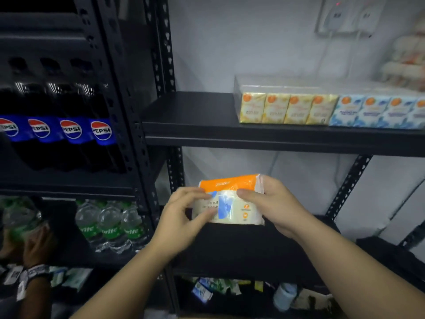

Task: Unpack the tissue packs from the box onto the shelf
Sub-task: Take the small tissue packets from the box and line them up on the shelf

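Observation:
A tissue pack (232, 203) with an orange top band and pale wrapper stands upright at the back of the black middle shelf (241, 247), its bottom edge on the shelf. My left hand (184, 217) grips its left side, thumb across the front. My right hand (273, 203) grips its right side, thumb on the front and fingers behind. The box is out of view.
The upper shelf (195, 125) carries yellow tissue packs (285, 108) and blue ones (377, 112). The left rack holds Pepsi bottles (69, 130) and Sprite bottles (110, 224). Another person's hand (34, 249) shows at lower left. Assorted goods (218, 288) lie on the bottom shelf.

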{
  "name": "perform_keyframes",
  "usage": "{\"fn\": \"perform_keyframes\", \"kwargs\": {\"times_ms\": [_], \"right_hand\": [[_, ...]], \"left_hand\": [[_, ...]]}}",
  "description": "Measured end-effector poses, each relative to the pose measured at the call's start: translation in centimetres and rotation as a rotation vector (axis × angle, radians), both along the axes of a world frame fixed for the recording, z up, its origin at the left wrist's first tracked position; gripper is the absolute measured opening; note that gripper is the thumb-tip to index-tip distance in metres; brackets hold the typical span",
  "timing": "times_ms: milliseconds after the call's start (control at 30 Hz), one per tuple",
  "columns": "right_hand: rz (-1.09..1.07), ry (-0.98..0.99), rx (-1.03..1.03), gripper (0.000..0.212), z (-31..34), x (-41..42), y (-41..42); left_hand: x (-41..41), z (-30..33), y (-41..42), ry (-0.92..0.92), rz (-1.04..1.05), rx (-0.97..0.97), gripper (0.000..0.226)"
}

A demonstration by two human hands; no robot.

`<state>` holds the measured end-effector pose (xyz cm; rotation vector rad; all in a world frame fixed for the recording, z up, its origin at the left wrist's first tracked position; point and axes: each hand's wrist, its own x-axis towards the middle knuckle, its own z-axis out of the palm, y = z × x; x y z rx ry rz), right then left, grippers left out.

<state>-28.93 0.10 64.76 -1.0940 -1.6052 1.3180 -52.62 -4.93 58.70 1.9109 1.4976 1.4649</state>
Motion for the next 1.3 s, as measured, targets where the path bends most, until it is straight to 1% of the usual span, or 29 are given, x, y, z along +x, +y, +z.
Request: {"fn": "perform_keyframes", "kwargs": {"times_ms": [33,67,133,167,200,300,367,433,500,533,600,700,833,967,1033,1167,1300], "right_hand": [[0.018,0.028,0.003,0.013,0.3,0.1,0.3],[0.035,0.053,0.006,0.018,0.7,0.1,0.5],[0.06,0.093,0.033,0.029,1.4,-0.2,0.8],[0.051,0.11,0.062,0.032,1.8,-0.4,1.0],[0.026,0.119,0.105,0.034,2.1,-0.7,1.2],[-0.089,0.041,0.278,0.028,3.9,-1.6,2.1],[-0.15,-0.029,0.394,0.029,5.7,-2.2,2.7],[-0.236,-0.081,0.484,0.043,7.8,-3.0,3.6],[-0.311,-0.085,0.531,0.058,9.9,-4.1,4.7],[-0.339,-0.079,0.547,0.062,10.8,-4.7,5.2],[-0.374,-0.082,0.568,0.071,12.2,-5.6,6.0],[-0.322,-0.164,0.615,0.086,13.0,-6.5,6.4],[-0.215,-0.351,0.59,0.092,12.0,-7.3,6.5],[-0.216,-0.562,0.618,0.079,10.9,-7.7,6.9],[-0.225,-0.632,0.627,0.074,10.6,-7.8,7.1],[-0.241,-0.696,0.719,0.065,10.1,-7.6,7.4],[-0.242,-0.777,0.821,0.054,10.7,-7.7,7.7]], "left_hand": [[-0.8,0.5,0.4,0.006,0.043,-0.06,0.041],[-1.5,1.0,0.7,-0.013,0.045,-0.133,0.049],[-2.2,2.3,1.3,-0.138,-0.071,-0.234,0.059],[-2.4,3.1,1.5,-0.182,-0.111,-0.223,0.06],[-2.6,3.9,1.8,-0.19,-0.11,-0.186,0.061],[-3.5,6.9,2.6,-0.129,-0.005,-0.041,0.063],[-4.5,9.0,3.0,-0.092,0.028,0.034,0.069],[-5.4,11.0,3.5,-0.049,0.032,0.046,0.083],[-6.3,12.7,4.0,0.008,0.036,0.038,0.102],[-6.7,13.5,4.4,0.048,0.052,0.043,0.108],[-7.3,14.8,5.2,0.116,0.105,0.071,0.113],[-7.8,15.8,6.3,0.185,0.203,0.085,0.111],[-8.4,15.6,7.6,0.277,0.274,0.054,0.098],[-8.7,14.7,8.1,0.424,0.292,-0.022,0.087],[-8.8,14.6,8.2,0.484,0.312,-0.033,0.084],[-9.1,15.0,8.4,0.58,0.343,0.037,0.081],[-9.1,15.4,8.8,0.63,0.326,0.025,0.07]]}}
